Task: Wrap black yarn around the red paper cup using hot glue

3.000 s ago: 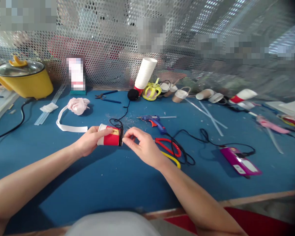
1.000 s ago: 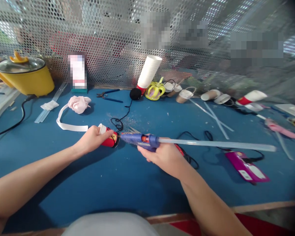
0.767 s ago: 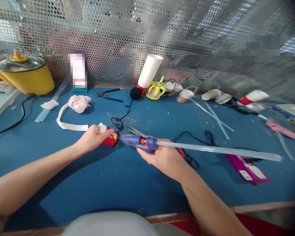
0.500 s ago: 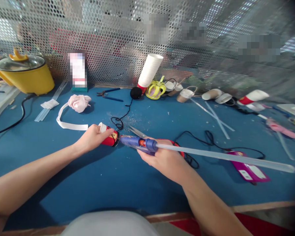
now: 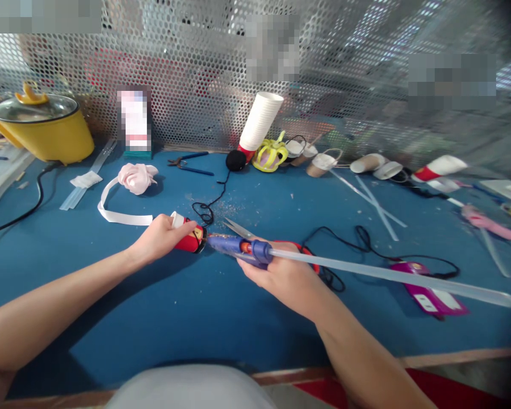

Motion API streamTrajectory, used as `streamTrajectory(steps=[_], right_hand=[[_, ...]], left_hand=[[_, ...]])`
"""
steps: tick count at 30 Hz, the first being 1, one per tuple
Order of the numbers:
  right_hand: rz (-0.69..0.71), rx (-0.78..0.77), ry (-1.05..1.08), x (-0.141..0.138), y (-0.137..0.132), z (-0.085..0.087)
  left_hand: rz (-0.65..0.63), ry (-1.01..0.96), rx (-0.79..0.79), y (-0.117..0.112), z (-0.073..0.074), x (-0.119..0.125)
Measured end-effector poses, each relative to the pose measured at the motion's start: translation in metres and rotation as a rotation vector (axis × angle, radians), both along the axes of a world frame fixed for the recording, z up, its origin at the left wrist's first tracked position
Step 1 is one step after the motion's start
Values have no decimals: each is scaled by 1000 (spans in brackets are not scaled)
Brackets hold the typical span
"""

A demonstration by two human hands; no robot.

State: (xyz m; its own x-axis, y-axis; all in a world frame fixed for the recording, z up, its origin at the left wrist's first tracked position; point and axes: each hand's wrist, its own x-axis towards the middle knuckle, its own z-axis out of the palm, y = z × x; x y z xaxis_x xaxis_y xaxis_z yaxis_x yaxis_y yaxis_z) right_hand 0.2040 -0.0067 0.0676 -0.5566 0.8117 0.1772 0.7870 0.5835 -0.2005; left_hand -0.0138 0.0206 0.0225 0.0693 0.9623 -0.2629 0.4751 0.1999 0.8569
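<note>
My left hand (image 5: 160, 237) is closed round a red paper cup (image 5: 190, 241) with a white rim, tipped on its side above the table. A black band shows at its base end. In my right hand (image 5: 287, 272) is a blue glue gun (image 5: 238, 248), its nozzle at the cup's base; whether it touches I cannot tell. A long translucent glue stick (image 5: 387, 275) juts out of the gun's back to the right. Scissors (image 5: 238, 228) with red handles lie behind the gun, partly hidden by my right hand. Black cord (image 5: 203, 213) lies beyond the cup.
A yellow electric pot (image 5: 55, 133) stands at the far left. Pliers (image 5: 191, 163), a pink fabric bundle (image 5: 137, 178), a stack of white paper cups (image 5: 260, 122) and a yellow-striped basket (image 5: 270, 155) line the back. A purple packet (image 5: 434, 301) lies right. Perforated metal screen (image 5: 187, 74) rises behind.
The rear end of the glue stick has dipped slightly. Both hands, the cup and the glue gun have hardly moved.
</note>
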Motion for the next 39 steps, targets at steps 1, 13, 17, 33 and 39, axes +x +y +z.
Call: streamTrajectory(steps=[1, 13, 17, 33, 39], right_hand=[[-6, -6, 1, 0, -1, 1], [-66, -83, 14, -2, -2, -2], [-41, -95, 29, -1, -3, -4], [-90, -11, 50, -1, 0, -4], [-87, -17, 23, -3, 2, 1]], left_hand=[[1, 2, -1, 0, 0, 0], [4, -34, 13, 0, -3, 0], [7, -53, 16, 2, -7, -1], [21, -56, -29, 0, -5, 3], [22, -77, -25, 0, -7, 1]])
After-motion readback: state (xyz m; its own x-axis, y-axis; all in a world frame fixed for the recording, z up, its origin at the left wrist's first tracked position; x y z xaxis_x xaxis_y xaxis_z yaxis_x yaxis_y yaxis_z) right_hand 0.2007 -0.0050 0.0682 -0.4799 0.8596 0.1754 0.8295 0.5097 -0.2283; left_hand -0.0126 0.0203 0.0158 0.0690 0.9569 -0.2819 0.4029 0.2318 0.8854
